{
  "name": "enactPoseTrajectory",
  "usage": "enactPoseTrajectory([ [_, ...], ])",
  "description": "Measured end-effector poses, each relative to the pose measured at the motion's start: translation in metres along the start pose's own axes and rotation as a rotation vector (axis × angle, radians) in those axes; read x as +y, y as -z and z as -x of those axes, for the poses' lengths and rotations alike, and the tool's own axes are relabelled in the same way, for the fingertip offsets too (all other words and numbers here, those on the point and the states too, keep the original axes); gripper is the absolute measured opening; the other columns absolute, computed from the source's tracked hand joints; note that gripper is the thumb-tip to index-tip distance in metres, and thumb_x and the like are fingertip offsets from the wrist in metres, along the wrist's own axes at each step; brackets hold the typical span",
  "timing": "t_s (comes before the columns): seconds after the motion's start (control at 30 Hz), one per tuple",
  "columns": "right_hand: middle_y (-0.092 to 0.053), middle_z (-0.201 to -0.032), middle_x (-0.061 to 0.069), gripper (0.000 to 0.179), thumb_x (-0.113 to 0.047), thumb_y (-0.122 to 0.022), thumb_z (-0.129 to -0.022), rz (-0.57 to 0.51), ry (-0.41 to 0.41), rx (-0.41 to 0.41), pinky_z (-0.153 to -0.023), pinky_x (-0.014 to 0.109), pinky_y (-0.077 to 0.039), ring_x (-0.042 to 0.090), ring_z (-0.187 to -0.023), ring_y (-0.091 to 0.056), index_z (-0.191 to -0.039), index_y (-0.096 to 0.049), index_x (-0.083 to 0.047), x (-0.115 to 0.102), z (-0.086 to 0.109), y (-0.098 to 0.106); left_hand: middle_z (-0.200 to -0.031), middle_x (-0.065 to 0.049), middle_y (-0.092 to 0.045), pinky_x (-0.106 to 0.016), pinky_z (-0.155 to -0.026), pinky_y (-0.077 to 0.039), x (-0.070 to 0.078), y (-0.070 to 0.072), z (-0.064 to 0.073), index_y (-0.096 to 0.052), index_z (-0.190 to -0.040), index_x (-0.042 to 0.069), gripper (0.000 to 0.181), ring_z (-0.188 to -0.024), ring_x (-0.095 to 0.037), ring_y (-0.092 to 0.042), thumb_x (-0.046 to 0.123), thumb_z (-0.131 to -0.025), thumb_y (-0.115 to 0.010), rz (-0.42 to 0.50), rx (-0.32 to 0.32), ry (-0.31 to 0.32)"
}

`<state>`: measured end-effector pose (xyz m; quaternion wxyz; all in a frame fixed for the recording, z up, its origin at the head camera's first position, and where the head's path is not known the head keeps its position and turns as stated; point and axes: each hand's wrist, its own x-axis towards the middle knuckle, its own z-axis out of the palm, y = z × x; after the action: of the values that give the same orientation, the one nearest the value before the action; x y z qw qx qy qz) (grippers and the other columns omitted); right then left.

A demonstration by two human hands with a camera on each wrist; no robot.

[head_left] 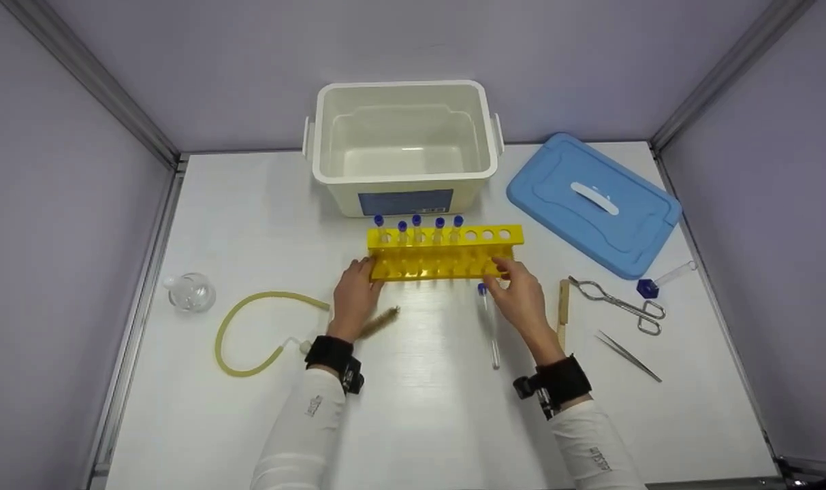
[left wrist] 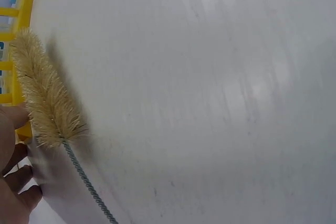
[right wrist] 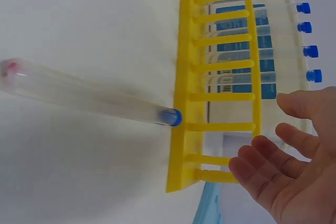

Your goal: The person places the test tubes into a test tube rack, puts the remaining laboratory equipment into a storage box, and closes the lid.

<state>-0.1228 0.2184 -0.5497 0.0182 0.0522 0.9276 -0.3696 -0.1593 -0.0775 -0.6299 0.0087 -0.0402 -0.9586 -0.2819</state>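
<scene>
A yellow test tube rack (head_left: 447,253) stands in front of the white box, several blue-capped test tubes (head_left: 416,228) upright in its left and middle holes. My left hand (head_left: 355,299) grips the rack's left end, thumb at the front and the other fingers around the end. At the right end, my right hand (head_left: 519,292) has loosely bent, spread fingers, and in the right wrist view no object lies between them. One more blue-capped test tube (head_left: 491,327) lies on the table beside that hand. Beneath my left wrist lies a bristle brush (head_left: 380,322) with a twisted wire stem (left wrist: 86,182).
Behind the rack stands an open white box (head_left: 406,197); its blue lid (head_left: 593,204) lies right. Rubber tubing (head_left: 222,333) and a glass vessel (head_left: 192,292) are left. Right lie a wooden clamp (head_left: 564,303), tongs (head_left: 617,301), tweezers (head_left: 629,355) and a blue-based cylinder (head_left: 673,273).
</scene>
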Motion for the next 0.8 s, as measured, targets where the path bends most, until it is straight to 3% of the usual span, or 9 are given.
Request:
enactPoseTrajectory([
  [0.3, -0.062, -0.136, 0.027, 0.062, -0.026, -0.070, -0.098, 0.093, -0.145, -0.165, -0.101, 0.053, -0.057, 0.040, -0.116, -0.067, -0.152, -0.051, -0.002, 0.022, 0.006, -0.028, -0.136, -0.022, -0.066, -0.051, -0.104, -0.056, -0.001, -0.001, -0.001, -0.060, -0.146, 0.003, 0.048, -0.120, -0.039, -0.066, 0.022, -0.102, -0.069, -0.004, 0.011, -0.010],
  [0.4, -0.061, -0.137, 0.029, 0.068, -0.026, -0.071, -0.097, 0.124, -0.171, -0.178, -0.098, 0.052, -0.057, 0.038, -0.109, -0.066, -0.155, -0.048, -0.001, 0.024, 0.007, -0.035, -0.136, -0.021, -0.066, -0.050, -0.104, -0.056, -0.002, -0.002, -0.001, -0.059, -0.146, 0.003, 0.049, -0.119, -0.038, -0.066, 0.024, -0.103, -0.068, -0.009, 0.007, -0.011],
  [0.63, -0.058, -0.136, 0.035, 0.067, -0.024, -0.069, -0.096, 0.181, -0.076, -0.131, -0.099, 0.058, -0.056, 0.046, -0.114, -0.066, -0.152, -0.049, 0.007, 0.031, 0.013, -0.043, -0.142, -0.022, -0.064, -0.052, -0.108, -0.054, -0.003, -0.003, -0.001, -0.058, -0.148, 0.003, 0.050, -0.126, -0.041, -0.064, 0.026, -0.104, -0.067, -0.006, -0.004, -0.002],
  [0.8, -0.056, -0.135, 0.035, 0.064, -0.023, -0.067, -0.096, 0.204, -0.036, -0.119, -0.095, 0.057, -0.057, 0.046, -0.108, -0.067, -0.149, -0.050, 0.009, 0.032, 0.015, -0.047, -0.145, -0.023, -0.062, -0.054, -0.114, -0.050, -0.003, -0.002, -0.001, -0.058, -0.148, 0.002, 0.050, -0.134, -0.043, -0.060, 0.024, -0.103, -0.067, 0.015, -0.006, 0.001],
])
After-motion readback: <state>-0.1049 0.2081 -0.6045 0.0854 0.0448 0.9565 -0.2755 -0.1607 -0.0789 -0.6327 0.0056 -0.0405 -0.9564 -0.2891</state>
